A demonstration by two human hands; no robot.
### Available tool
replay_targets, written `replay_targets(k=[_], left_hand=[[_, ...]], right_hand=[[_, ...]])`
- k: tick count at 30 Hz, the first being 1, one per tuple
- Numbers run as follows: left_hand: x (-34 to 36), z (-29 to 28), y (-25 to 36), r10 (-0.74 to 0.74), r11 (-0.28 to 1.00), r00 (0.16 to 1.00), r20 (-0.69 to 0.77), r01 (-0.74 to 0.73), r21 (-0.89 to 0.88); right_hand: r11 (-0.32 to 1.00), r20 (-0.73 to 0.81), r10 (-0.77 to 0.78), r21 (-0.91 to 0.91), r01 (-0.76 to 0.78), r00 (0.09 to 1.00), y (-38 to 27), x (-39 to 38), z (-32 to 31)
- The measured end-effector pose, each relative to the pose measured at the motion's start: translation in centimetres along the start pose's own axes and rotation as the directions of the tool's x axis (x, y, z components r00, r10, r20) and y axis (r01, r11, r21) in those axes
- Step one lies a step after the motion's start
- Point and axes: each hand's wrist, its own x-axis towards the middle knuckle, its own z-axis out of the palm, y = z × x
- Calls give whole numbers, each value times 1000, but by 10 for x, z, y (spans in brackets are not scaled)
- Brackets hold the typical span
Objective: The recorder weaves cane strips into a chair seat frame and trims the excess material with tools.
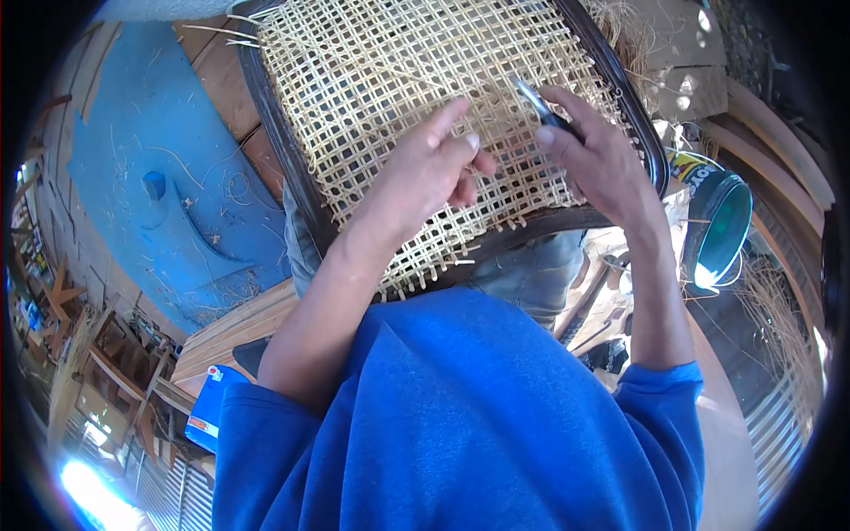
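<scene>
A woven cane panel point(372, 115) lies across my lap in a dark wooden frame point(257, 102); it looks like a chair seat or back. Over its middle is my left hand point(434, 164), index finger stretched out, thumb apart and the other fingers loosely curled. I see nothing held in it. My right hand point(602, 159) is closed round the black handle of a slim tool point(537, 99) with a shiny metal tip, which points up and left over the weave. Whether the tip is a blade or a spike is unclear. Loose cane ends point(221, 34) stick out at the panel's upper left corner.
On the left lies a blue sheet point(133, 115) strewn with fibre scraps. A green bucket point(722, 226) stands at the right, near curved wooden pieces point(770, 133) and loose cane strands point(775, 301). Next to my left sleeve is a blue container point(208, 407); wooden boards point(235, 332) lie beyond.
</scene>
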Motion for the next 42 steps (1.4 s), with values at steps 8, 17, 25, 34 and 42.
replay_targets(k=[8, 17, 25, 34, 42], left_hand=[[-23, 28, -16, 17, 994, 1000, -21, -15, 107], [-14, 35, -17, 12, 996, 1000, 16, -13, 92], [-6, 22, -30, -16, 940, 997, 71, 39, -339], [-26, 39, -26, -3, 999, 997, 82, -1, 45], [-27, 41, -24, -58, 998, 993, 98, 60, -20]], right_hand=[[995, 38, 42, 90, -46, 998, 20, -34, 27], [981, 139, 103, 148, -123, 985, 19, -29, 22], [987, -35, -156, 28, 157, 987, 31, -26, 39], [989, -25, 11, 149, -7, 1000, 33, -53, 32], [982, 18, 16, 188, -19, 1000, 30, -48, 35]])
